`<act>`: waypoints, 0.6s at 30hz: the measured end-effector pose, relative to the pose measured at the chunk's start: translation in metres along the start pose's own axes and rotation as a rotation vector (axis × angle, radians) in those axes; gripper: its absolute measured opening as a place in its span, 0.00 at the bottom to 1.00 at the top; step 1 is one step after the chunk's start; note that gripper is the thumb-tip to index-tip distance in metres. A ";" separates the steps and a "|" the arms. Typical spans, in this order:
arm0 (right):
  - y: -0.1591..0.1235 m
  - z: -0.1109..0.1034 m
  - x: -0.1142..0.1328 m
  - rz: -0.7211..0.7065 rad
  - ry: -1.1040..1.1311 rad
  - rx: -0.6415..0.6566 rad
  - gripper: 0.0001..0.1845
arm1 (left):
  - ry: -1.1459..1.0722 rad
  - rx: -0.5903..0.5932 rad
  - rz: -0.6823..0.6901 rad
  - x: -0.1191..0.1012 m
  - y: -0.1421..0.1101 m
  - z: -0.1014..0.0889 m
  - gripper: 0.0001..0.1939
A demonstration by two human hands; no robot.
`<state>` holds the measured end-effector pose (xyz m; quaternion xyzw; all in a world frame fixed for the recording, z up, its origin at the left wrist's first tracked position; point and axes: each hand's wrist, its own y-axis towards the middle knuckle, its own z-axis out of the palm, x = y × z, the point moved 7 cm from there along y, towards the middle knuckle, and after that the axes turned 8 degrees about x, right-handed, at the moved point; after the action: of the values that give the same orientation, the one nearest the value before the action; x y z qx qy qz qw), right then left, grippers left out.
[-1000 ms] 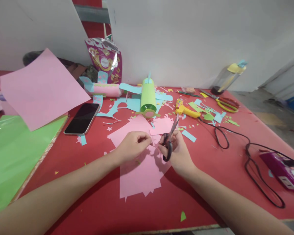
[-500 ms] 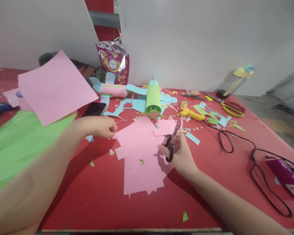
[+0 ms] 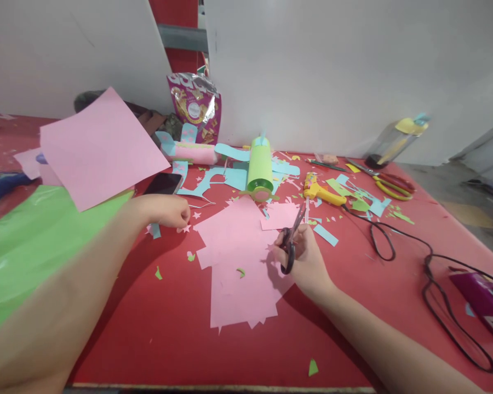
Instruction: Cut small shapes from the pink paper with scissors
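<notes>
My right hand (image 3: 308, 262) grips a pair of dark-handled scissors (image 3: 288, 249), blades pointing up and away, over the right side of cut pink paper sheets (image 3: 242, 273). My left hand (image 3: 168, 210) is closed low over the red table, left of those sheets. At its fingertips lies a small pink paper star (image 3: 186, 229); whether the fingers pinch anything is hidden. Another pink star (image 3: 196, 215) lies just right of the hand. Behind the sheets sits a green paper-covered bottle (image 3: 260, 167) with blue paper wings, beside a similar pink one (image 3: 195, 153).
A yellow glue gun (image 3: 322, 192) with a black cord lies to the right, among paper scraps. Red-and-yellow-handled scissors (image 3: 394, 186) and a clear bottle (image 3: 394, 143) stand farther back. A phone (image 3: 163, 184), a large pink sheet (image 3: 102, 150) and green sheeting (image 3: 36, 257) occupy the left.
My left hand has shifted slightly left, and small pink stars now show beside its fingertips. The scissors stay in my right hand. The whole view has shifted a little.
</notes>
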<state>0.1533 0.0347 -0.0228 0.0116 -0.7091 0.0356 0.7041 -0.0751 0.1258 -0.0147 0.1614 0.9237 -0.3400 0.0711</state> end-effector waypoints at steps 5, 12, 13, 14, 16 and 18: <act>0.000 0.003 0.000 -0.029 0.040 0.040 0.16 | 0.123 0.057 -0.135 0.012 0.007 0.002 0.07; 0.000 0.001 -0.004 -0.064 0.033 0.038 0.16 | 0.215 -0.057 -0.203 0.004 0.005 -0.005 0.11; 0.000 0.000 -0.004 -0.063 0.030 0.029 0.16 | 0.228 -0.083 -0.214 0.003 0.004 -0.007 0.12; 0.001 -0.001 -0.004 -0.061 0.030 0.016 0.16 | 0.239 -0.112 -0.216 0.001 0.004 -0.008 0.12; 0.001 -0.003 -0.004 -0.054 0.034 -0.013 0.16 | 0.256 -0.169 -0.191 -0.006 0.003 -0.010 0.12; 0.002 -0.005 -0.003 -0.045 0.037 -0.031 0.16 | 0.264 -0.211 -0.128 -0.017 0.002 -0.009 0.12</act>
<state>0.1583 0.0364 -0.0259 0.0160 -0.6959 0.0088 0.7179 -0.0584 0.1287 -0.0046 0.1371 0.9640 -0.2208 -0.0563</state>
